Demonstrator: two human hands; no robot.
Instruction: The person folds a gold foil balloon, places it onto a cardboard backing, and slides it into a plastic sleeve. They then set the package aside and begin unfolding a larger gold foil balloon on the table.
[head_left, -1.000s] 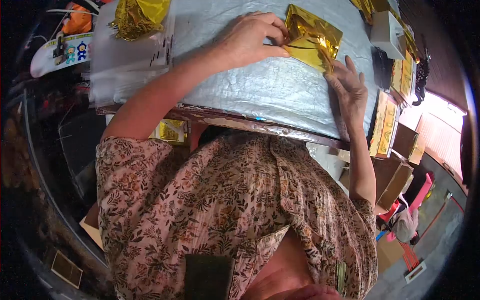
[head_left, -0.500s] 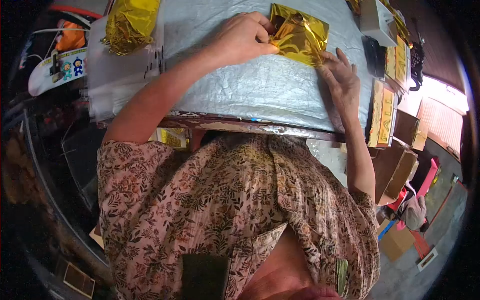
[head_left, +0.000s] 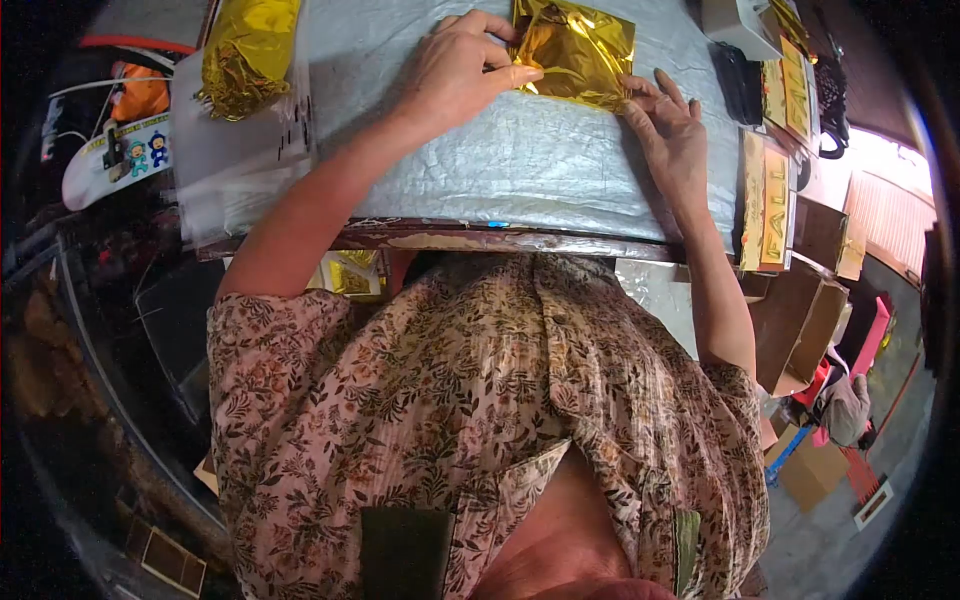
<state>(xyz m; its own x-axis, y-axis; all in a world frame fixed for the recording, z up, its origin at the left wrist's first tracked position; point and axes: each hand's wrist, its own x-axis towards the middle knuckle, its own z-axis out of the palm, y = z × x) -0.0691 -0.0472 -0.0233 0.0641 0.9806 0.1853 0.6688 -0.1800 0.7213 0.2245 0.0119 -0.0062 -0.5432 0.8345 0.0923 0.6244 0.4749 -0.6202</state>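
A square of shiny gold foil [head_left: 578, 55], folded or pouch-like, lies near the top of the head view on a silvery sheet-covered table [head_left: 480, 170]. My left hand [head_left: 462, 68] grips its left edge, thumb on top and fingers curled at the side. At the lower right corner, my right hand [head_left: 670, 135] holds the foil between thumb and forefinger, its other fingers loosely raised. Creases and bright reflections run across the surface. Whatever may be inside the foil is hidden.
A bundle of gold foil [head_left: 248, 60] lies on clear plastic sheets [head_left: 240, 150] at the left. On the right are a white box [head_left: 738, 28], a black object [head_left: 736, 85] and cards marked "FALL" [head_left: 768, 200]. Cardboard boxes [head_left: 800, 330] stand beyond the table's right edge.
The foil looks flatter, and the dark gap near its left edge is smaller. My left thumb now reaches further onto it. The whole view has shifted slightly.
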